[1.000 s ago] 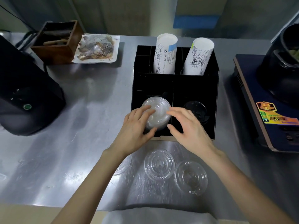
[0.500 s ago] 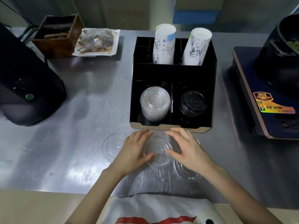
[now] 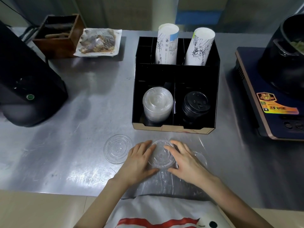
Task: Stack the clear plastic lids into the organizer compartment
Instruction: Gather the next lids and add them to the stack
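Low in the centre of the frame, the left hand (image 3: 139, 159) and right hand (image 3: 186, 159) cup a clear lid (image 3: 162, 156) on the counter (image 3: 69, 145), fingers spread against its rim, not yet lifting. Thin plastic could flex and slip, or clip the organizer (image 3: 213, 89) wall before reaching the lid stack (image 3: 157, 103) above.

Three loose clear lids (image 3: 162, 155), two cup sleeves (image 3: 167, 45)
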The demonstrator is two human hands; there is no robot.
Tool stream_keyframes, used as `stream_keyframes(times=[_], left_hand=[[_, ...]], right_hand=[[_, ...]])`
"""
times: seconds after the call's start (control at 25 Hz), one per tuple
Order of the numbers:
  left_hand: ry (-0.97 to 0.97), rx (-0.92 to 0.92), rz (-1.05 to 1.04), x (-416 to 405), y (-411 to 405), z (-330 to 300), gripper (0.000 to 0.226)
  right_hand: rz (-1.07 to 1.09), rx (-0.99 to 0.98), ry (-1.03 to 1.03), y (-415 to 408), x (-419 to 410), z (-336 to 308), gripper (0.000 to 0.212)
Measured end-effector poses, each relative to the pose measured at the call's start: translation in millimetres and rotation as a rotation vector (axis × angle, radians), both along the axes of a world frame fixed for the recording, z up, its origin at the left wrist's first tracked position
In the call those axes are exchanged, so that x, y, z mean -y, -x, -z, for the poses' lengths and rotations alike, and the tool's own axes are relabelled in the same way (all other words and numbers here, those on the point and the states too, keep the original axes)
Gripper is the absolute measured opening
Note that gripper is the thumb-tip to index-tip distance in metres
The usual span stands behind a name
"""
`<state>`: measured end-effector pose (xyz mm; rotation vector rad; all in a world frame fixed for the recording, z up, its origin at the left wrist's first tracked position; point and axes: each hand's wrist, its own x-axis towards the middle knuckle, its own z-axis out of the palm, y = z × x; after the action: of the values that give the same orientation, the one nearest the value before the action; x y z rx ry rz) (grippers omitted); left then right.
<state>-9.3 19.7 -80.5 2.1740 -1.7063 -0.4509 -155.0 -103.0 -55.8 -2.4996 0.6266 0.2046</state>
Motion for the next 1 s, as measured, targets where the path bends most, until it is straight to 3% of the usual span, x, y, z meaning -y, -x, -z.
stream_keyframes(times=[0.44,0.68,1.0], left_hand=[[0.043,-0.062,0.010,-3.4,-2.4,-4.7,0.058],[0.116,-0.271,-0.022,-8.9,-9.3,-20.1,0.051],[0.332,-0.176,0.013,4.9,-16.2,-53.8,0.042]], right_hand=[[0.027,0.157,-0.005,11.9,1.7,3.3,0.057],[0.077,0.260,-0.125,16.4,6.6,-13.3,0.050],[0.094,0.382,-0.162,7.0,29.2,-43.2,0.046]])
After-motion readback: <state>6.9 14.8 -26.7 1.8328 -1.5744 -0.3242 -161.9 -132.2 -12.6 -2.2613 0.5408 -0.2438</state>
